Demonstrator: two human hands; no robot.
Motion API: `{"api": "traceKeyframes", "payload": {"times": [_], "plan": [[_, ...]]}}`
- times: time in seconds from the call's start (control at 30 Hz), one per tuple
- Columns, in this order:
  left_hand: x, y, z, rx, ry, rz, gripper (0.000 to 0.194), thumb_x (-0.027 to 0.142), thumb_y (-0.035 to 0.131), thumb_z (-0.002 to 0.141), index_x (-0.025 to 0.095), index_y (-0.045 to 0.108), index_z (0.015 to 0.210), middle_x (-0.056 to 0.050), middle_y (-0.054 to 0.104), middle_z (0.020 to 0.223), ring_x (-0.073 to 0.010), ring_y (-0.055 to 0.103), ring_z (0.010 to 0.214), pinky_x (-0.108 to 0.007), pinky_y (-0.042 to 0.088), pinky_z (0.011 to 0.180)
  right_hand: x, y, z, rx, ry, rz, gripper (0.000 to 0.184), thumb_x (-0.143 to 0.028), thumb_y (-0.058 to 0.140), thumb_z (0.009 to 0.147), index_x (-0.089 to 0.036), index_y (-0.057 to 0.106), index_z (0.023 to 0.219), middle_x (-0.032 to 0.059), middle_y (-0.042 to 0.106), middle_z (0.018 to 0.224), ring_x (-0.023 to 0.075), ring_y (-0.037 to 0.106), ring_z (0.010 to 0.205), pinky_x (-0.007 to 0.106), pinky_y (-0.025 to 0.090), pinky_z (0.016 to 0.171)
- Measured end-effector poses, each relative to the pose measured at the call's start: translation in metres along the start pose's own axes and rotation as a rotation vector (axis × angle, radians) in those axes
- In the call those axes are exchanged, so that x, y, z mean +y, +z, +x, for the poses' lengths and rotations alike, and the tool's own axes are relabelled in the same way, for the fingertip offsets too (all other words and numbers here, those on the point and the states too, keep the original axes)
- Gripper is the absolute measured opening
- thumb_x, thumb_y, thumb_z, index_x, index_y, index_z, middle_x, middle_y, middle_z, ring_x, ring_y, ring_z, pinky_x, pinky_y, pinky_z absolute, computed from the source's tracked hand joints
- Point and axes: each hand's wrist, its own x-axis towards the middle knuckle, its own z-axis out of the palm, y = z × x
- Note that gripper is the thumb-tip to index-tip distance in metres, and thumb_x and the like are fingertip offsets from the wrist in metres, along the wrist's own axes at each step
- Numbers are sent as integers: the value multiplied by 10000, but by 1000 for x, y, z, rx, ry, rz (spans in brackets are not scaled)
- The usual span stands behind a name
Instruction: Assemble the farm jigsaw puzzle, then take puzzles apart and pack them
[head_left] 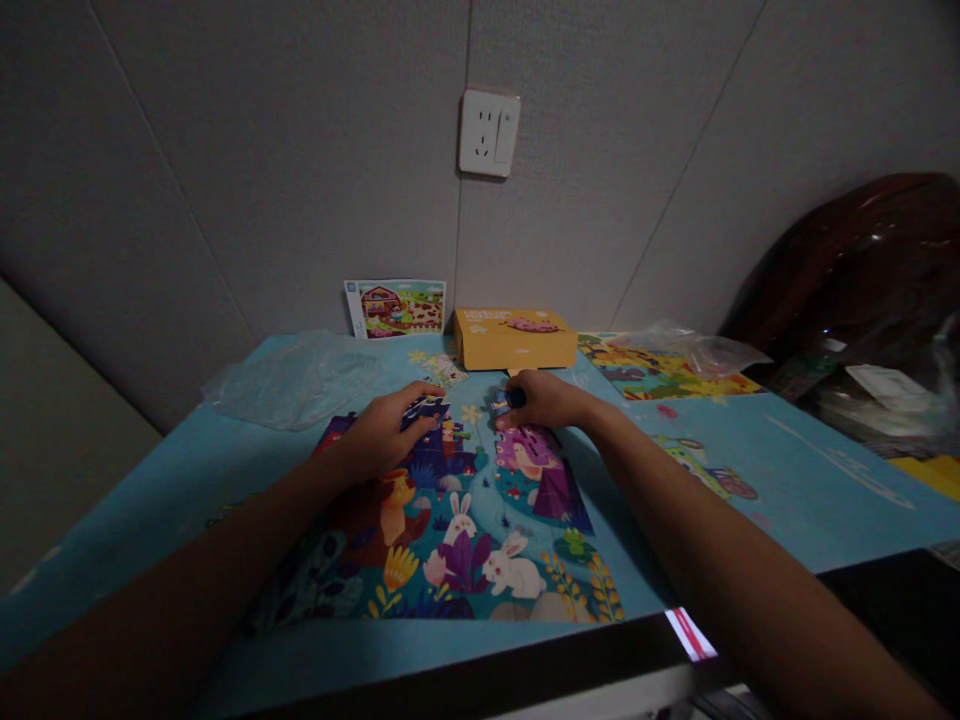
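Note:
A partly joined jigsaw puzzle (pixel 480 560) lies flat in front of me, showing white rabbits, a brown bear and plants on blue. At its upper left, my left hand (pixel 386 435) has thumb and fingers on either side of a dark blue puzzle piece (pixel 427 408). Whether that piece is joined to the others I cannot tell. My right hand (pixel 544 400) pinches a small blue puzzle piece (pixel 500 403) just above the pink and purple section (pixel 529 450). The fingers partly cover this piece. A gap showing the light blue tablecloth (pixel 480 430) separates the two upper sections.
Against the wall stand a farm picture card (pixel 401 307) and a yellow puzzle box (pixel 517 340). Clear plastic bags lie at left (pixel 300 375) and over a yellow puzzle (pixel 667 365) at right. A dark red chair back (pixel 862 250) rises at the far right.

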Motion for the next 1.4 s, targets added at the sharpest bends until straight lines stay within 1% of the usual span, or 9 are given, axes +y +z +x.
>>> {"api": "traceKeyframes", "payload": {"times": [0.23,0.5,0.8,0.9,0.97,1.07,1.13,1.23,1.4], "plan": [[-1,0,1,-7,-2,2,363,308,483,860,185,552,1195,-60,648,1165,-236,610,1056,-346,458,911,2,4,4,148,-112,65,482,-626,601,741,-161,540,630,-32,445,548,102,392,542,252,211,524],[-1,-1,-1,2,20,3,356,301,478,871,200,540,1206,-59,637,1196,-233,595,1098,-349,446,944,-4,0,2,317,-67,282,537,-674,560,733,-174,455,565,-56,356,522,84,316,526,258,182,525],[2,-3,-3,-1,9,-10,351,295,480,862,195,550,1191,-70,652,1163,-245,607,1069,-376,459,927,-6,-6,-4,233,-66,518,483,-633,558,757,-189,441,606,-61,385,511,87,378,493,242,255,499],[2,-3,-2,-7,6,-7,358,298,481,861,197,549,1197,-72,656,1160,-246,611,1064,-373,464,918,0,-16,-10,149,-28,347,474,-641,604,709,-172,540,677,-32,471,565,110,438,540,252,294,524],[2,-2,-2,0,11,-1,353,303,482,861,204,553,1192,-66,659,1157,-246,612,1068,-368,466,914,6,-20,-13,9,46,166,495,-628,674,642,-161,623,797,10,570,657,145,505,614,263,331,557],[1,-2,-2,9,15,1,346,301,483,861,210,555,1187,-60,662,1148,-241,619,1050,-362,467,909,10,-18,-16,-214,175,-27,650,-616,754,537,-167,656,996,80,662,853,212,581,740,284,380,593],[2,-2,-1,1,7,-2,354,295,483,860,203,550,1195,-61,666,1130,-238,624,1033,-359,470,898,9,-13,-16,-277,202,-97,727,-638,762,502,-172,651,1049,109,673,940,245,598,788,293,386,587],[3,-3,-1,-15,-16,1,366,295,484,858,195,544,1206,-65,665,1122,-241,625,1022,-357,472,884,6,-11,-16,-282,196,-149,721,-664,745,508,-171,658,1028,121,672,973,259,602,796,298,375,574],[0,-1,-1,10,1,22,362,293,472,863,188,535,1204,-73,633,1181,-242,588,1095,-367,446,946,2,-25,-20,-227,127,-74,566,-640,728,570,-159,662,860,71,663,803,200,569,681,277,339,540]]}}
